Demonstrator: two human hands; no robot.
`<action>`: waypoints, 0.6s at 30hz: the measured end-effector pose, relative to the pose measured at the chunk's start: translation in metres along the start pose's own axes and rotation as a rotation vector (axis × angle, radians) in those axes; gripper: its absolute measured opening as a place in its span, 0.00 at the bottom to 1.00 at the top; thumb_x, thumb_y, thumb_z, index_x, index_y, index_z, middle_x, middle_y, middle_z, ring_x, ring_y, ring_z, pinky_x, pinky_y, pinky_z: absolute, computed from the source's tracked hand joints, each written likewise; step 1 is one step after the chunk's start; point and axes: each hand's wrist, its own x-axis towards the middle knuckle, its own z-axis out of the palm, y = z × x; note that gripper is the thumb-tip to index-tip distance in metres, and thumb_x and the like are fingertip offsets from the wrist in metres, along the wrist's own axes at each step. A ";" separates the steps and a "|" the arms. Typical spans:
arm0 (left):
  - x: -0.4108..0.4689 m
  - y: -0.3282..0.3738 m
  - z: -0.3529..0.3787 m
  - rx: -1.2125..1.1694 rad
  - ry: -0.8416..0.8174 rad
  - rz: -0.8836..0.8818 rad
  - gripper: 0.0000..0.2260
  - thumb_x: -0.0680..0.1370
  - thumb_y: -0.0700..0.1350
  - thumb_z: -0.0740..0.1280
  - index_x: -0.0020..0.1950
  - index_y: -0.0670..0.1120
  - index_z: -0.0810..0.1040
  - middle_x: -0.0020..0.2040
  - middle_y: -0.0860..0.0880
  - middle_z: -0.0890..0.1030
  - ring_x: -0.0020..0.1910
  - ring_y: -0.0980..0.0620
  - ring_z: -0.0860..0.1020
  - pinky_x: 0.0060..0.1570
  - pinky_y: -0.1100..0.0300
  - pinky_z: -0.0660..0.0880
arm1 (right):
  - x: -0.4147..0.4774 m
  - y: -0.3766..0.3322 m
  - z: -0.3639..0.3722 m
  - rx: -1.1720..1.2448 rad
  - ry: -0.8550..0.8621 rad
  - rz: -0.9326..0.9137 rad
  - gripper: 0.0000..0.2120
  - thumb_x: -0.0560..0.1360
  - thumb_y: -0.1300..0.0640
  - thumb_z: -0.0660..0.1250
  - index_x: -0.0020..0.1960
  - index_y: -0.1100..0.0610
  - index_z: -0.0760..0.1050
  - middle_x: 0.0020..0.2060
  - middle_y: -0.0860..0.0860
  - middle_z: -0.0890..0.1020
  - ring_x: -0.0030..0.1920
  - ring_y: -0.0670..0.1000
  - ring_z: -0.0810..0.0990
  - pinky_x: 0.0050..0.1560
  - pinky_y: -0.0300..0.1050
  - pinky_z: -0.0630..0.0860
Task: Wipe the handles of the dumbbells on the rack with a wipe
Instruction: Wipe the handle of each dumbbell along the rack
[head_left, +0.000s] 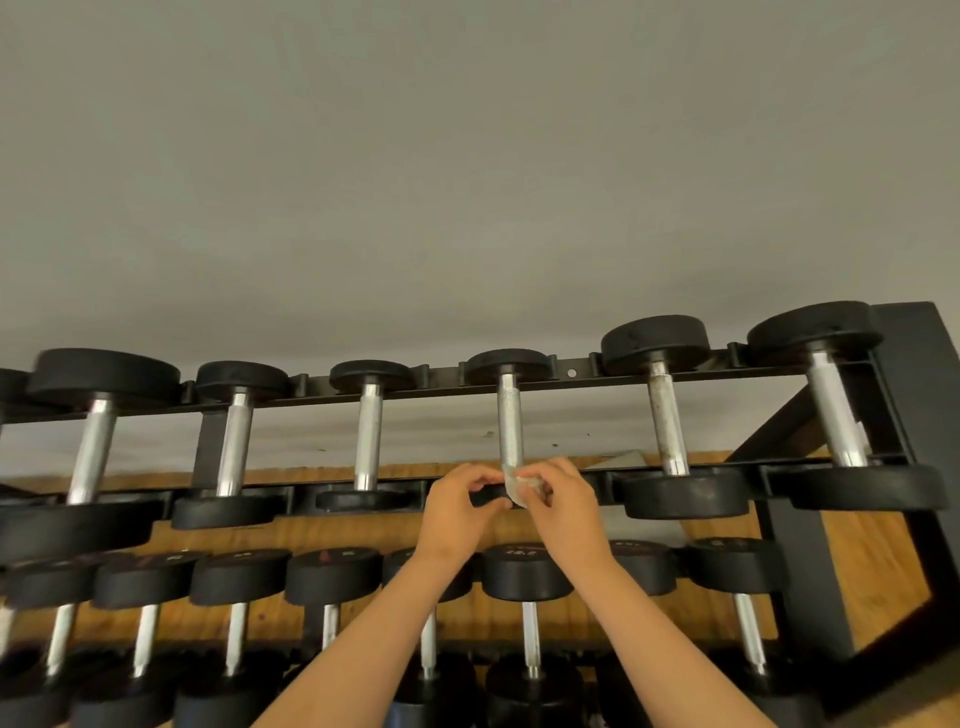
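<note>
Gym / weight rm: black steel rack (441, 375) w/ two tiers of dumbbells (675, 499) across the lower half of the frame, all black round heads & chrome handles (368, 431). Plain grey wall (467, 182) fills the upper half. Wood-plank floor (322, 535) shows thru the rack, centre-left.

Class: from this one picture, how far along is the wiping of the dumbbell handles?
Done: nothing confirmable; no handle looks visibly wiped. In hand: the left hand and right hand hold the wipe against the near end of a top-row handle. Left: likely the speckled handle to its right and the lower row's handles.
</note>
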 end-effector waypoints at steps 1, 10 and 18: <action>0.000 0.000 0.000 -0.001 0.002 -0.003 0.11 0.71 0.42 0.76 0.53 0.49 0.83 0.50 0.55 0.83 0.53 0.59 0.78 0.57 0.68 0.72 | 0.002 -0.001 0.000 -0.013 -0.012 -0.004 0.06 0.76 0.59 0.69 0.53 0.55 0.80 0.47 0.45 0.74 0.43 0.40 0.75 0.48 0.27 0.72; 0.001 0.001 -0.002 -0.022 -0.020 -0.034 0.12 0.72 0.42 0.75 0.53 0.49 0.82 0.50 0.55 0.82 0.53 0.61 0.78 0.57 0.69 0.72 | 0.001 0.006 -0.003 -0.054 0.005 -0.077 0.03 0.74 0.61 0.71 0.48 0.58 0.80 0.44 0.42 0.73 0.42 0.40 0.75 0.47 0.27 0.72; 0.002 0.000 -0.003 -0.029 -0.033 -0.060 0.12 0.71 0.42 0.76 0.53 0.51 0.82 0.51 0.56 0.82 0.53 0.61 0.78 0.58 0.67 0.73 | -0.006 0.015 0.002 -0.010 0.030 -0.027 0.02 0.74 0.61 0.71 0.46 0.57 0.79 0.44 0.44 0.75 0.43 0.41 0.76 0.46 0.28 0.72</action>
